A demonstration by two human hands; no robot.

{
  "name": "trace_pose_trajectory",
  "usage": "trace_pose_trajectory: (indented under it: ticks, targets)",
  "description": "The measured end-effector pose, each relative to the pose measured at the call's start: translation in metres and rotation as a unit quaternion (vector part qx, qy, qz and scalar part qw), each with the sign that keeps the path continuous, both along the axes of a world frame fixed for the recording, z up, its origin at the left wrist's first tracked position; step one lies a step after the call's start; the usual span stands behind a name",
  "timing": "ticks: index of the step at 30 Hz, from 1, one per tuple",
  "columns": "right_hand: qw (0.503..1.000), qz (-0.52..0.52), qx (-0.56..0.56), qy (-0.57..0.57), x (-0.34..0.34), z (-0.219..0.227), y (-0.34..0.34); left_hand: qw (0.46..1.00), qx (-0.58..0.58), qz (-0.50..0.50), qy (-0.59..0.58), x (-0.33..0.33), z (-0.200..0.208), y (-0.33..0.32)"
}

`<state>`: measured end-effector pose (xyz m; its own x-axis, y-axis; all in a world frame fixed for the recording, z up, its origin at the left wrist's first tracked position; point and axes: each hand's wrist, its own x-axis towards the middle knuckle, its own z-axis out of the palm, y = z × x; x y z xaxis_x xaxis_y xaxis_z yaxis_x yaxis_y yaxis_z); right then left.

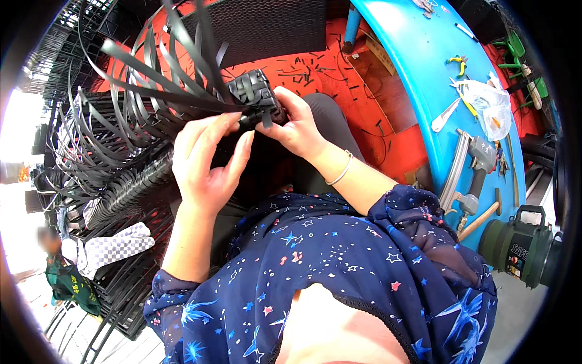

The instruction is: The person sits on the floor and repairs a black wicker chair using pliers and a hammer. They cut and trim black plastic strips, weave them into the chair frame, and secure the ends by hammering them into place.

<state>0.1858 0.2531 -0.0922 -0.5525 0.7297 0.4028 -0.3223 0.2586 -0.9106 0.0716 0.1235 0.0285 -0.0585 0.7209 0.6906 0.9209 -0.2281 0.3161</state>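
Observation:
A black woven frame end, wrapped in flat plastic strips, stands in front of me above my lap. My right hand grips its right side, fingers behind and thumb at the lower edge. My left hand is at its lower left, thumb and fingers stretched and apart, fingertips touching the black strips there. Long loose black strips fan out from the piece to the upper left, and several more curl over a strip-wrapped bar at the left. What lies under my left fingertips is partly hidden.
On the right, a blue table bears yellow-handled pliers, a clear plastic bag, a grey power tool and a hammer. Beside it stands a dark green canister. Black scraps litter the red floor. Checkered cloth lies left.

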Motion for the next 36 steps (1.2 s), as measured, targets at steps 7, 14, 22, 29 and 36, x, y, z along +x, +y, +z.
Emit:
trace_pose_trajectory:
  ticks: [7, 14, 22, 29, 36]
  targets:
    - [0.999, -0.015, 0.038, -0.024, 0.001, 0.002, 0.005, 0.991, -0.009, 0.017, -0.13, 0.012, 0.004, 0.011]
    - [0.998, -0.02, 0.05, -0.016, 0.002, 0.001, 0.005, 0.997, 0.08, 0.013, 0.019, 0.009, 0.014, 0.015]
    - [0.998, -0.036, 0.049, -0.001, -0.001, -0.004, 0.005, 0.983, -0.116, -0.002, 0.139, 0.005, 0.059, 0.019]
    - [0.998, -0.042, 0.048, -0.004, 0.002, -0.004, 0.002, 0.994, -0.101, 0.004, 0.037, 0.005, 0.033, 0.008]
    - [0.998, -0.05, 0.039, 0.001, 0.001, -0.004, 0.0, 0.997, -0.051, 0.048, -0.03, 0.016, 0.002, 0.01]
